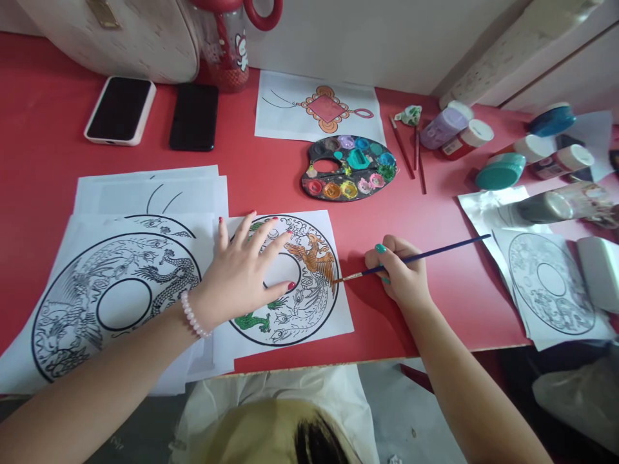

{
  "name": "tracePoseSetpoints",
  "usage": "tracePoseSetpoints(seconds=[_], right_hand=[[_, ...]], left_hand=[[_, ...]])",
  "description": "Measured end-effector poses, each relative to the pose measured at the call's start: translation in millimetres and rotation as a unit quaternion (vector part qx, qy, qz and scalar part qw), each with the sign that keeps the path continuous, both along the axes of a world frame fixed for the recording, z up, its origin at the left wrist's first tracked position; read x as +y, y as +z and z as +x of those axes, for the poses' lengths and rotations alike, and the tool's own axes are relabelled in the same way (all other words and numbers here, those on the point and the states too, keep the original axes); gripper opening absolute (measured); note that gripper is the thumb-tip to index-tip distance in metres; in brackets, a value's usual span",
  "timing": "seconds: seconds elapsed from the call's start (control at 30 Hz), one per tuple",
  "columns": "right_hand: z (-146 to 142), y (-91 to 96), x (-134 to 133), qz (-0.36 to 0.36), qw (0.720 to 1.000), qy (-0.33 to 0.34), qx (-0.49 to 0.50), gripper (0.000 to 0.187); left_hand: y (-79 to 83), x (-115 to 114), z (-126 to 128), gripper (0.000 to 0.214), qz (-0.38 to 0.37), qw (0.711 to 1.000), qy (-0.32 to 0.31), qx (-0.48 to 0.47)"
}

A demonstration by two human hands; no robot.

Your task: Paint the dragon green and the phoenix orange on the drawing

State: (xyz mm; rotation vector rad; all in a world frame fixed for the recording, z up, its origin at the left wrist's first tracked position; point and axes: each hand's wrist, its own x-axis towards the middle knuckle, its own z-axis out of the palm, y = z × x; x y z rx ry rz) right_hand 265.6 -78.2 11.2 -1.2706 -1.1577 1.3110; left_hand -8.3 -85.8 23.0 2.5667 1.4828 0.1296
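Note:
My left hand (246, 264) lies flat with its fingers spread on a printed line drawing (309, 316), covering part of it. The ring-shaped design has an orange-brown painted bird and some green painted parts; the rest is black outline. In my right hand (400, 267) is a thin paintbrush (449, 246) with a dark blue handle, pinched between thumb and fingers. Its brown-tinted tip touches the sheet at the bird's wing, near the ring's right edge. Beyond the sheet sits a black paint palette (351, 169) with wells of several colours.
Unpainted sheets (120, 258) lie at left, below two phones (120, 109) (194, 117). A bag (140, 38), a cup (225, 51) and a painted knot picture (271, 109) are at the back. Paint jars (445, 125), brushes (402, 147) and another printed sheet (551, 280) occupy the right.

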Motion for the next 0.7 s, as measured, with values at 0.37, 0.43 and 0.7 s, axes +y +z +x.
tracePoseSetpoints(seconds=[0.37,0.43,0.7], right_hand=[[0.7,-2.6,0.9,0.009,1.0,-0.011,-0.004,0.045],[0.9,-3.2,1.3,0.011,1.0,-0.016,-0.004,0.043],[-3.5,0.1,0.6,0.001,0.999,-0.018,0.034,0.042]], left_hand=[[0.6,0.0,0.8,0.069,0.001,1.0,0.001,-0.003],[0.5,0.2,1.1,0.069,0.0,1.0,0.0,-0.002],[13.4,-0.5,1.3,0.065,-0.003,1.0,-0.006,0.03]])
